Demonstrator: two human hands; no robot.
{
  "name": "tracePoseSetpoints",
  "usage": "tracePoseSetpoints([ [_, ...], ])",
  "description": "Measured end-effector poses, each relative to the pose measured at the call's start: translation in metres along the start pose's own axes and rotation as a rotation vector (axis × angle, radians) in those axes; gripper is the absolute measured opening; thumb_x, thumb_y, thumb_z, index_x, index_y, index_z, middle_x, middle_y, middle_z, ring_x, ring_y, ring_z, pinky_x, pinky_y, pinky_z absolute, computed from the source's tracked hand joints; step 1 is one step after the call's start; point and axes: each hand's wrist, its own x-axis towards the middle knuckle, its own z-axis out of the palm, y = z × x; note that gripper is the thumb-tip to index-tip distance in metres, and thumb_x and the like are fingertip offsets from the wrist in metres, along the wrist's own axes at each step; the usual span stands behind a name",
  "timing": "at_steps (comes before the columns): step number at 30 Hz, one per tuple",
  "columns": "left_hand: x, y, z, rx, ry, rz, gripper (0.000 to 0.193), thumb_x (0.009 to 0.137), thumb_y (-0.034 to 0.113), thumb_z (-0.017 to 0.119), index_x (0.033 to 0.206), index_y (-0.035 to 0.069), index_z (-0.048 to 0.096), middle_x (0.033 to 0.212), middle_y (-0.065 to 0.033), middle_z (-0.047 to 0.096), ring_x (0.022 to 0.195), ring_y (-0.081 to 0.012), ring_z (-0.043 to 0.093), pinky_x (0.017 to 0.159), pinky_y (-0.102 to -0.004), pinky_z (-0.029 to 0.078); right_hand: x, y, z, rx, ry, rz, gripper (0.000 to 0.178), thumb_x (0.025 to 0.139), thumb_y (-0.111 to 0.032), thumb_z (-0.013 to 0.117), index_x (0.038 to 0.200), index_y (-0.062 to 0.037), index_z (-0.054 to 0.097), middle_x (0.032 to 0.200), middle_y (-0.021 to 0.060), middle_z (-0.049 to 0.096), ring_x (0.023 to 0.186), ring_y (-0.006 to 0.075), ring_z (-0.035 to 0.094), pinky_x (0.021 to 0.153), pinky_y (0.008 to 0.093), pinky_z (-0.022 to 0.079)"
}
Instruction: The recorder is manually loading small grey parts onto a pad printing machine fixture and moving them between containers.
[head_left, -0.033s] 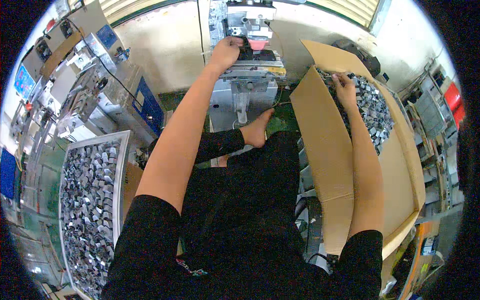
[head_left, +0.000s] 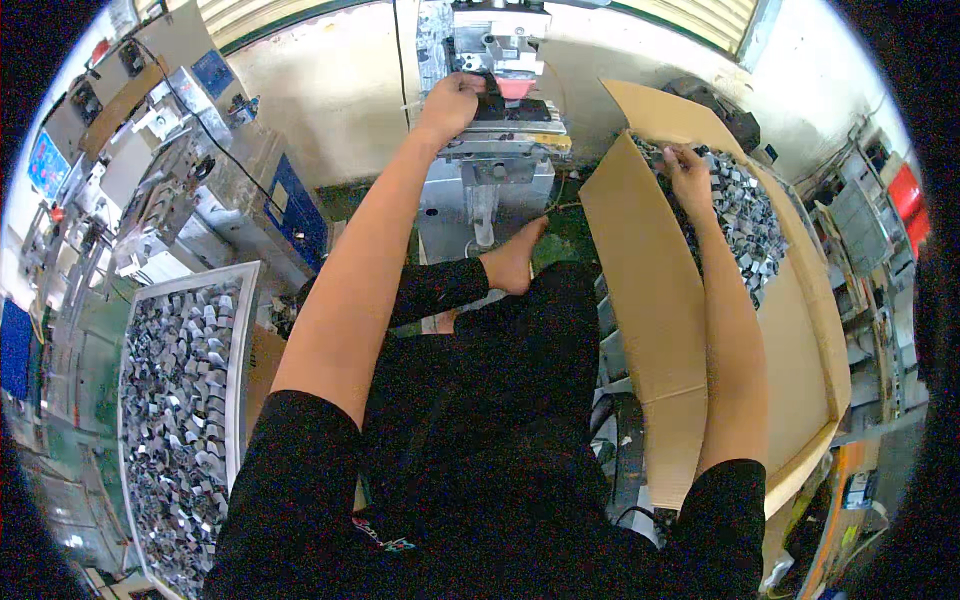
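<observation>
My left hand (head_left: 452,103) reaches up to a machine (head_left: 485,180) with a pink rubber pad (head_left: 516,89). Its fingers are closed on a small dark part (head_left: 489,88), just left of the pad and above the black bed. Over on the right, my right hand (head_left: 687,175) is inside an open cardboard box (head_left: 645,300), above a heap of small grey and black parts (head_left: 745,215). Its fingers are bent together at the heap's near-left side. Whatever lies between those fingertips is too small to make out.
A metal-rimmed tray (head_left: 240,340) full of similar grey parts stands at my left. Behind it is a grey machine cabinet (head_left: 240,180) with blue panels. My bare foot (head_left: 515,262) rests near the machine's base. Shelves and stacked trays (head_left: 865,230) line the far right.
</observation>
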Motion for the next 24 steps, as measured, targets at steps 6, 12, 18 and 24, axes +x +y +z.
tracePoseSetpoints([
  [6, 0.003, -0.01, -0.006, -0.025, 0.011, 0.018, 0.031, 0.092, 0.01, 0.048, 0.113, -0.005, 0.065, 0.111, -0.0174, 0.07, 0.105, -0.0259, 0.065, 0.096, -0.0338, 0.047, -0.002, -0.02, 0.013, 0.08, -0.086, -0.02, 0.03, 0.101, -0.019, 0.058, 0.117, 0.0051, 0.063, 0.111, 0.0124, 0.069, 0.094, 0.0196, 0.068, 0.085, 0.0306, 0.055],
  [12, 0.007, -0.007, 0.008, -0.039, -0.006, 0.023, 0.031, 0.092, 0.011, 0.05, 0.113, -0.005, 0.066, 0.111, -0.0168, 0.07, 0.106, -0.0263, 0.065, 0.095, -0.0339, 0.048, -0.01, -0.025, -0.004, 0.092, -0.011, 0.003, 0.029, 0.097, -0.028, 0.062, 0.107, -0.0015, 0.069, 0.094, 0.0111, 0.074, 0.085, 0.0194, 0.07, 0.08, 0.0323, 0.052],
  [18, 0.008, -0.018, -0.002, -0.037, 0.001, 0.021, 0.033, 0.086, 0.004, 0.047, 0.112, -0.008, 0.064, 0.111, -0.0198, 0.069, 0.105, -0.0289, 0.065, 0.093, -0.0339, 0.048, -0.014, -0.058, 0.007, 0.043, -0.02, -0.06, 0.028, 0.097, -0.026, 0.062, 0.107, -0.0014, 0.069, 0.093, 0.0104, 0.074, 0.084, 0.0181, 0.07, 0.079, 0.0317, 0.053],
  [24, 0.006, -0.013, 0.002, -0.006, 0.0, 0.014, 0.036, 0.086, 0.007, 0.046, 0.114, -0.005, 0.066, 0.112, -0.0172, 0.07, 0.102, -0.0283, 0.066, 0.091, -0.0339, 0.049, -0.014, -0.054, 0.005, 0.116, -0.033, -0.022, 0.026, 0.097, -0.025, 0.062, 0.107, -0.0013, 0.069, 0.094, 0.0116, 0.074, 0.083, 0.0184, 0.071, 0.078, 0.0318, 0.053],
])
